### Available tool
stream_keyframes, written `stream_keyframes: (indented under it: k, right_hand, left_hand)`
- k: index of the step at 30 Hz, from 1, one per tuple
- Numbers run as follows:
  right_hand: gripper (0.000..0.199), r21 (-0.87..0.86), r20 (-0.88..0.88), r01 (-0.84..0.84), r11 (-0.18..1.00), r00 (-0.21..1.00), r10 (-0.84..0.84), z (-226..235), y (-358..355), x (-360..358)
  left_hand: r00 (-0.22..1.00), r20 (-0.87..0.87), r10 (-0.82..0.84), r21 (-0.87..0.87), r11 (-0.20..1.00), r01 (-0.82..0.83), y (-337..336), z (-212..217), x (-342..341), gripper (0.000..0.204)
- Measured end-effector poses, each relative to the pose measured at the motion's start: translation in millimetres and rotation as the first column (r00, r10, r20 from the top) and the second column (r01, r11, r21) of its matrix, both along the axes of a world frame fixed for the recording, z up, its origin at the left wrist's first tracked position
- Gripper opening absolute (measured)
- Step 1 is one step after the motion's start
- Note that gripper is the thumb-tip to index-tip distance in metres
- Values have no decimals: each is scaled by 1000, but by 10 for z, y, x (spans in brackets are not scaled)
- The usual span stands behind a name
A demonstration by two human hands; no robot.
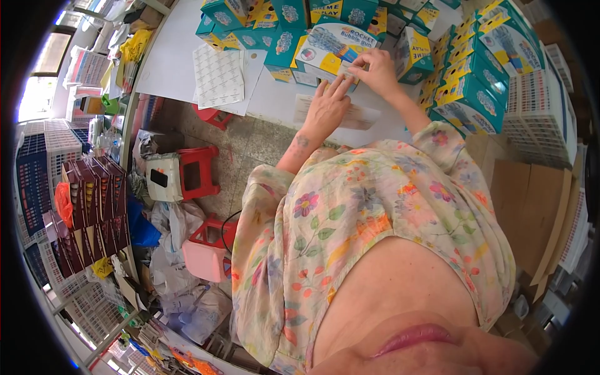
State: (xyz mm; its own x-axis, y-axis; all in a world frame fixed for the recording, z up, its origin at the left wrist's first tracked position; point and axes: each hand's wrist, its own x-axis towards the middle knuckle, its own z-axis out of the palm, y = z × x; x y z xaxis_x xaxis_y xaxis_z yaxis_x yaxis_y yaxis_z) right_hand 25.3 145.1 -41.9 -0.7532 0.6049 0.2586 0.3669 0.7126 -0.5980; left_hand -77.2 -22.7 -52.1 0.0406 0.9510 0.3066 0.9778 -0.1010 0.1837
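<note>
Left hand (332, 103) and right hand (377, 72) are both touching a box (328, 45) on the tabletop (170, 65), honestly can't tell if either grip's clenched or loose.

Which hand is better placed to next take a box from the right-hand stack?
Probably the right hand: though both hands are at one toy box, it lies nearer the stacked toy boxes; the left hand is farther off.
</note>
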Motion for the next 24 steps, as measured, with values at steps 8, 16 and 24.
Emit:
stream_keyframes:
  k: [8, 16, 24]
  right_hand:
    - [83, 7, -343, 320, 947, 891, -298, -335, -112, -202]
    - [57, -895, -304, -58, 443, 805, -509, -304, -233, -217]
    - [56, -845, -508, -295, 445, 700, -502, 142, -402, 494]
  left_hand:
    - [992, 114, -59, 64, 997, 52, 17, -30, -64, 6]
    - [986, 131, -107, 17, 994, 106, -127, 121, -22, 8]
    - [899, 398, -186, -113, 962, 249, -303, 121, 320, 14]
